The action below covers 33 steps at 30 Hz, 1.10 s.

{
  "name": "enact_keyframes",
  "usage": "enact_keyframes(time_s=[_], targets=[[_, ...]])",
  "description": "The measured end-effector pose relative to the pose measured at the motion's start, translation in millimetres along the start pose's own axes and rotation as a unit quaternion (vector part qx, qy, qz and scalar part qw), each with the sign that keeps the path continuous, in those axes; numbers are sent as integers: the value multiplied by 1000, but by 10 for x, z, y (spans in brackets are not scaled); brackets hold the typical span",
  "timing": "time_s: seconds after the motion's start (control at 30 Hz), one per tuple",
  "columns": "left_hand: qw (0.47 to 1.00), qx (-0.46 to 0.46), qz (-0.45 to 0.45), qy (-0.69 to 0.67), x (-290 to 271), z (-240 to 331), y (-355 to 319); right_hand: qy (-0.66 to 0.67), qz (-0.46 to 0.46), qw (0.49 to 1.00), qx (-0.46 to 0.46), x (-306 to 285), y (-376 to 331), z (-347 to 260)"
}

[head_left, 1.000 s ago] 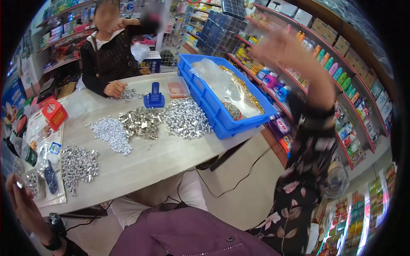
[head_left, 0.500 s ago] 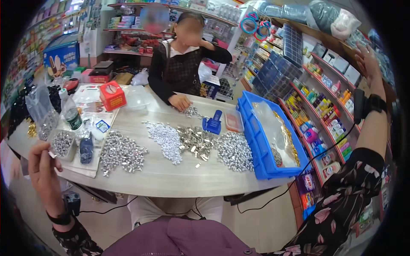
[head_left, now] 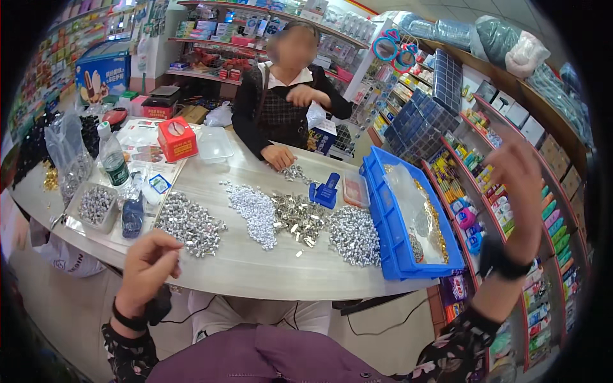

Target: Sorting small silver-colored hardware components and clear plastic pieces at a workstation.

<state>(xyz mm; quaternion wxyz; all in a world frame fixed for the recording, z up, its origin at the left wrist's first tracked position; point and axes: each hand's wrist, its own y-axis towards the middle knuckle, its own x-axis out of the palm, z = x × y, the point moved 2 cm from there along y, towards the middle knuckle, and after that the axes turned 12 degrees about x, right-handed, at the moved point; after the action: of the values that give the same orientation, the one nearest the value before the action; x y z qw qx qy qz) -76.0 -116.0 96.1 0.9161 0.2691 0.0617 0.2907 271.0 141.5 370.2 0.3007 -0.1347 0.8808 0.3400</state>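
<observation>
My left hand [head_left: 150, 265] is over the table's near-left edge, thumb and fingers pressed together; what they pinch, if anything, is too small to make out. Just beyond it lies a heap of small silver parts [head_left: 191, 226]. My right hand [head_left: 516, 185] is raised at the right, well off the table, blurred but with fingers apart and nothing visible in them. Mid-table are a heap of small white pieces [head_left: 252, 214], a heap of shiny metal pieces [head_left: 299, 217] and a heap of grey-white parts [head_left: 354, 236]. A small blue plastic device [head_left: 324, 191] stands behind them.
A blue crate [head_left: 389, 239] with bags and gold pieces fills the table's right end. At left stand a plastic tub of parts [head_left: 96, 220], a bottle [head_left: 115, 169] and a red box [head_left: 177, 139]. Across sits a co-worker [head_left: 290, 105], one hand near a small heap. Shelves line the right.
My left hand has moved right and nearer me, away from the tub. My right hand has come down and inward from the upper right. The co-worker's raised hand has dropped from the head to the chest.
</observation>
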Motion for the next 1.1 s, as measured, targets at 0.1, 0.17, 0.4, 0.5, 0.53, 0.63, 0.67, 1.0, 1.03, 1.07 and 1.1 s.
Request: enact_keyframes(time_s=[0.1,0.17,0.4,0.5,0.53,0.63,0.67,1.0,1.03,1.07,1.1], targets=[[995,-67,-32,-71,162,-233,-54,-81,-343,935,26,581,-662,83],[988,-111,-53,-94,263,-351,-68,-20,-447,894,24,1003,-881,303],[987,-119,-94,-49,401,-214,78,166,-598,774,126,1778,-1554,930],[994,-84,-73,-4,319,54,210,219,-628,726,177,2168,-1976,1348],[998,-35,-50,24,275,204,272,224,-625,726,178,2296,-2197,1482],[997,23,7,80,52,508,391,331,-575,697,273,2807,-2446,1929],[996,28,13,89,4,663,402,217,-558,774,208,2968,-2491,1989],[952,238,160,112,-447,1354,712,0,-517,854,66,3998,-3185,2835],[953,232,168,99,-639,1424,654,12,-552,829,91,3978,-3229,2832],[955,230,174,76,-790,1395,692,17,-580,806,121,3958,-3162,2866],[956,226,178,53,-868,1366,737,16,-575,809,121,3933,-3098,2884]])
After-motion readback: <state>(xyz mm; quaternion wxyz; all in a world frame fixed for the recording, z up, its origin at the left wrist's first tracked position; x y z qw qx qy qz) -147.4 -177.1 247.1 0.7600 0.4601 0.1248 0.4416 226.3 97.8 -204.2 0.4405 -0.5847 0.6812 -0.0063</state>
